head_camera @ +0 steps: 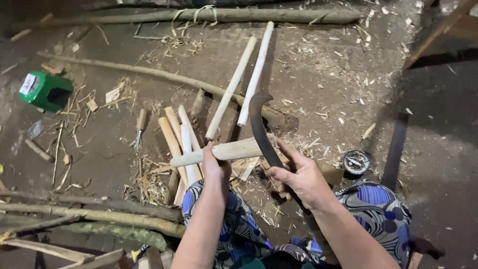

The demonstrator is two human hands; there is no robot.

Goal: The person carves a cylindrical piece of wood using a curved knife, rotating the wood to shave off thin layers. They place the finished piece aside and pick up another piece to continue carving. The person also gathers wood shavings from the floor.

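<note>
My left grip (215, 164) is closed around a peeled pale stick (219, 152), which lies crosswise above my knees. My right grip (298, 179) is wrapped tight on the handle of a curved sickle-like blade (259, 124); its dark blade rises just right of the left grip and crosses the stick's end. Beyond the left grip, more peeled sticks (177, 134) lie on the dirt floor (323, 79), and a small knife (140, 127) lies farther left.

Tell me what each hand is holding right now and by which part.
The left hand grips a peeled pale stick near its middle. The right hand holds a curved dark blade at its lower end, fingers wrapped where the handle begins.
</note>
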